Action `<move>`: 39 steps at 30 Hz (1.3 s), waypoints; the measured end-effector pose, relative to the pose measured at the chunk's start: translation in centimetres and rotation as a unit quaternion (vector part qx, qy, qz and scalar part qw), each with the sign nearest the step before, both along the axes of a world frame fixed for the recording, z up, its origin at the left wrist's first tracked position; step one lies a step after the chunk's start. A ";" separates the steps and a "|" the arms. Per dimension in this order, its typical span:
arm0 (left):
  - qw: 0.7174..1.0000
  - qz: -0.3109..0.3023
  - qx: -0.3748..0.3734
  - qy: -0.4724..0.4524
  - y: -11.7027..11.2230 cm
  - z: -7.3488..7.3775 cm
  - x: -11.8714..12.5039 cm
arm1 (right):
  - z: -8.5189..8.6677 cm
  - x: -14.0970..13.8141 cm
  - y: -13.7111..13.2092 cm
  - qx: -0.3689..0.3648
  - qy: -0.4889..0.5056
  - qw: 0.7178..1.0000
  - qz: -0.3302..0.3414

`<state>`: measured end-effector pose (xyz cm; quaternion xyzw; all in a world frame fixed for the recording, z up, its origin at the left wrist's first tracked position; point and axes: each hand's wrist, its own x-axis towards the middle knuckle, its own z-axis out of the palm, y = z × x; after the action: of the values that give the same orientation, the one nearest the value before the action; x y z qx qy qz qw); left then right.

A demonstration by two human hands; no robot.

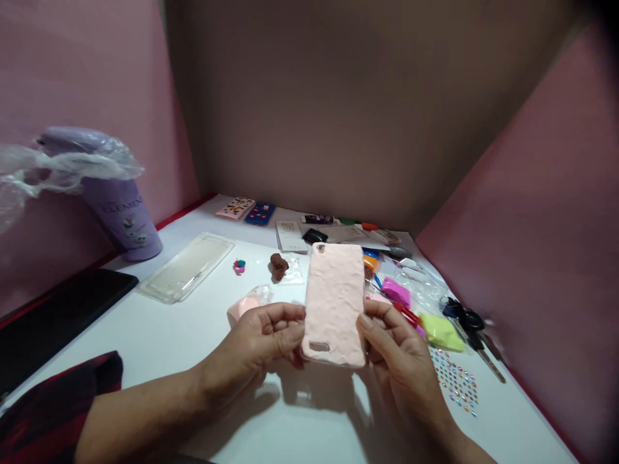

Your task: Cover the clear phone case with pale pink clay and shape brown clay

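A phone case covered in bumpy pale pink clay (334, 303) is held up above the white table (193, 335). My left hand (264, 338) grips its lower left edge with curled fingers. My right hand (396, 351) grips its lower right edge, thumb on the front. A lump of pink clay in plastic wrap (246, 303) lies just behind my left hand. A small brown clay piece (278, 264) sits farther back.
A clear case (188, 265) and a purple tumbler (123, 206) draped with plastic stand at the left. Packets of magenta clay (396, 293) and yellow clay (440, 332), keys (467, 322) and a gem sticker sheet (457, 383) lie at the right. Decorated cases (246, 209) rest at the back.
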<state>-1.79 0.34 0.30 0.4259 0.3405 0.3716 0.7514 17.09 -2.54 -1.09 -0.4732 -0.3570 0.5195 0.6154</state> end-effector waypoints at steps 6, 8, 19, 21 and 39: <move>1.000 -0.005 0.003 -0.001 0.0 0.3 -0.1 | 0.0 0.0 0.1 0.004 0.007 1.000 -0.012; 1.000 -0.004 0.008 -0.009 0.1 0.0 0.0 | 0.1 -0.1 0.0 0.003 0.007 1.000 -0.019; 1.000 -0.002 -0.014 -0.017 0.2 -0.9 0.0 | 0.1 -0.3 -0.1 0.005 0.001 1.000 -0.021; 1.000 -0.019 -0.013 -0.019 0.3 -1.0 0.0 | 0.0 -0.1 -0.1 0.005 -0.009 1.000 -0.009; 0.973 -0.032 -0.089 -0.212 -0.2 0.9 0.7 | -0.1 -0.7 -0.4 0.002 -0.012 0.999 0.045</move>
<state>-1.10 0.10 1.20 0.2795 0.1913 0.3978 0.8527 16.38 -2.98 -1.20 -0.4612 -0.3865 0.5403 0.5882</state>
